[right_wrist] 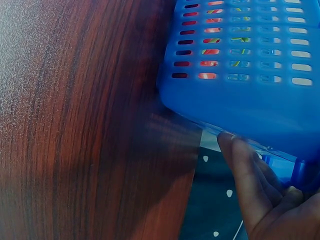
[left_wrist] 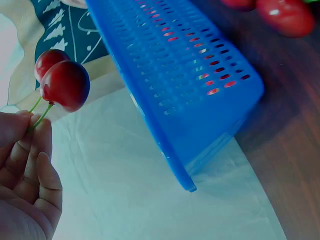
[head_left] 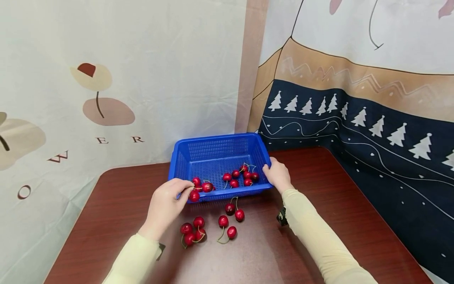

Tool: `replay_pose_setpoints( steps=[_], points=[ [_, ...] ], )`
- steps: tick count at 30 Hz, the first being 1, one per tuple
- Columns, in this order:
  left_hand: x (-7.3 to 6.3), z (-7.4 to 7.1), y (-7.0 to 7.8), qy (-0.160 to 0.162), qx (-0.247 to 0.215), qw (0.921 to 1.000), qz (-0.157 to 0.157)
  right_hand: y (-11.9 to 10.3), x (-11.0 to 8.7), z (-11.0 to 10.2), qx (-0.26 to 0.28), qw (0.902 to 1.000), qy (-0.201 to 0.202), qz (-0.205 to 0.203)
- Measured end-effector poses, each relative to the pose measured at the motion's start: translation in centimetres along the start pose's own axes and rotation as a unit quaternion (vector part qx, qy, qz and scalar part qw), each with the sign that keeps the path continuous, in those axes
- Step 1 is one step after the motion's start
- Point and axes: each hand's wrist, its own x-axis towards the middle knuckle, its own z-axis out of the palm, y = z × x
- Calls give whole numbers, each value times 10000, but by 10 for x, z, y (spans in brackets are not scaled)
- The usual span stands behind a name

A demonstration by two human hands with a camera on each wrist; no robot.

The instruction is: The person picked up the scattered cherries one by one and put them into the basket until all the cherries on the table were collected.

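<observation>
By their green stems, my left hand (head_left: 166,201) pinches a pair of red cherries (left_wrist: 66,86) between thumb and fingertips. They hang over the near left part of a blue perforated plastic basket (head_left: 220,149), above its rim in the left wrist view. At the basket's right side, my right hand (head_left: 278,173) grips the rim; in the right wrist view its fingers (right_wrist: 245,175) lie along the outer edge. Inside the basket, several cherries (head_left: 247,175) are gathered toward the near right, and another cherry (head_left: 196,181) is near the left hand.
In front of the basket, several cherries lie on the brown wooden table (head_left: 262,252): a cluster (head_left: 189,238) at left, a pair (head_left: 232,232) beside it and another pair (head_left: 239,215) nearer the basket. Patterned cloth (head_left: 177,79) hangs behind the table and along its right side.
</observation>
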Motion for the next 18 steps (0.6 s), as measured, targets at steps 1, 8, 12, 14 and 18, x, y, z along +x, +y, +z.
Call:
replay_pose_setpoints(
  steps=[1,8,12,14,18],
  points=[
    [3,0,0,18,-20,10000,-44,0,0,0,18,10000,7,3],
    [20,6,-7,-40,34,9991,-421,0,0,0,31,10000,26,-2],
    [26,11,-13,-205,137,9976,-647,-1,0,0,31,10000,26,12],
    [28,15,-18,-329,191,9963,-776,-1,0,-1,23,10000,1,25],
    [33,21,-29,-624,366,9917,-1062,-1,0,-1,26,10000,-49,54]
  ],
)
